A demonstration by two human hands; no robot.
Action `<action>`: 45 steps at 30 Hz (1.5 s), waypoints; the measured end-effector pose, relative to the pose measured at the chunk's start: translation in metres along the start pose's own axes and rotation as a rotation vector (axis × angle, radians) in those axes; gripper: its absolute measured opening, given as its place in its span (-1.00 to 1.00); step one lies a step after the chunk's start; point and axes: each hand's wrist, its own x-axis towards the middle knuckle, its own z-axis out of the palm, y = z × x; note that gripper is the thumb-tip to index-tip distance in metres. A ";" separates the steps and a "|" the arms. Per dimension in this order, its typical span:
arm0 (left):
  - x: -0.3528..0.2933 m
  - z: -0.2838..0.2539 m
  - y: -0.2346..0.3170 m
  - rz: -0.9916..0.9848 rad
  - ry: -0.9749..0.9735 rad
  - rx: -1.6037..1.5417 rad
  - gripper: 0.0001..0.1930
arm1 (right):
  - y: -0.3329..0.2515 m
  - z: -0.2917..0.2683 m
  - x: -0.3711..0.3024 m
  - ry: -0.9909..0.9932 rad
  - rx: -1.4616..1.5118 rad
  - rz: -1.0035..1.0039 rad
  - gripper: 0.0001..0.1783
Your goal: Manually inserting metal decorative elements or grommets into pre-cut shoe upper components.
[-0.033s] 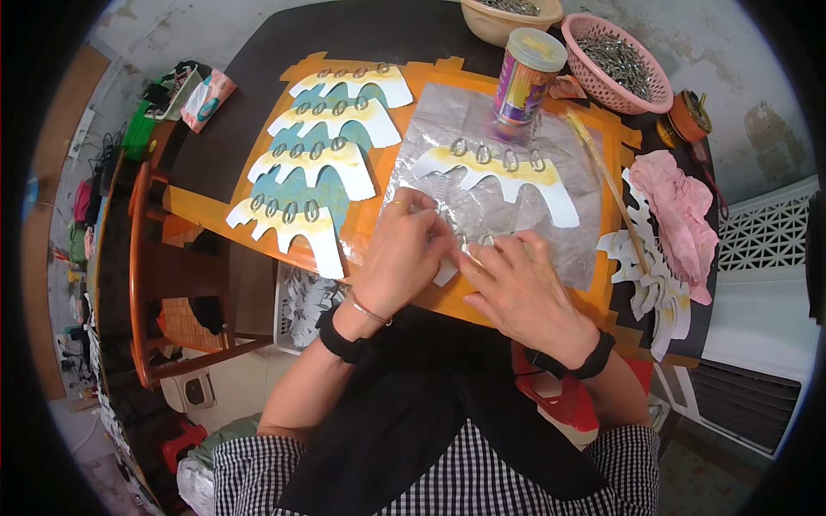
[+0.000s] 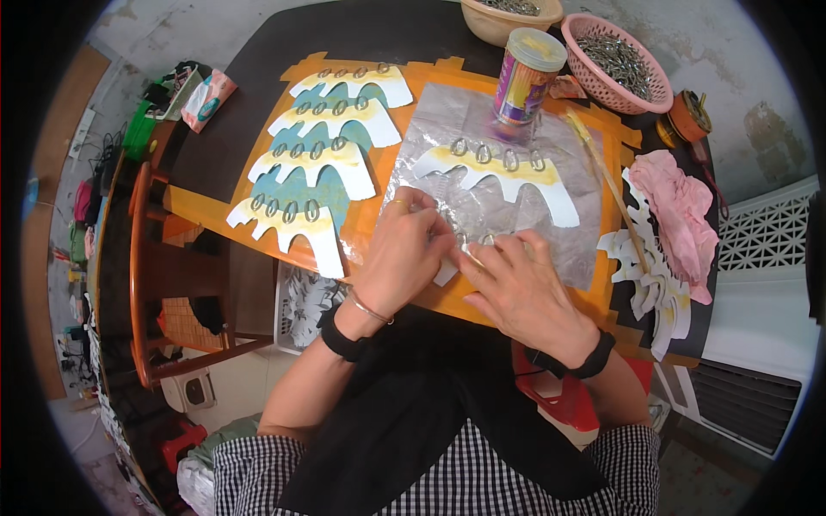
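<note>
Close together over the near part of the grey plastic sheet [image 2: 434, 112] are my left hand [image 2: 404, 249] and my right hand [image 2: 520, 288]. Between them lies a white scalloped piece [image 2: 445, 275], mostly covered by my fingers, with wire loops [image 2: 488, 238] showing at its upper edge. My left fingers are pinched together; what sits in their tips is hidden. Bent over the piece, my right fingers press it and meet the left fingertips. Farther up the sheet lies another scalloped piece [image 2: 516, 176], yellow-smeared along its top, with several oval loops on it.
Several looped scalloped pieces [image 2: 297, 228] lie in a column at left on blue-green backing. A lidded jar [image 2: 525, 82] stands at the back near a pink basket [image 2: 615, 64] of metal parts. To the right are a brush [image 2: 615, 189], loose white pieces [image 2: 662, 292] and a pink cloth [image 2: 671, 215].
</note>
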 end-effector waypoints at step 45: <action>-0.003 -0.005 -0.015 0.468 0.045 0.301 -0.76 | 0.004 0.014 0.005 0.248 0.168 0.046 -0.64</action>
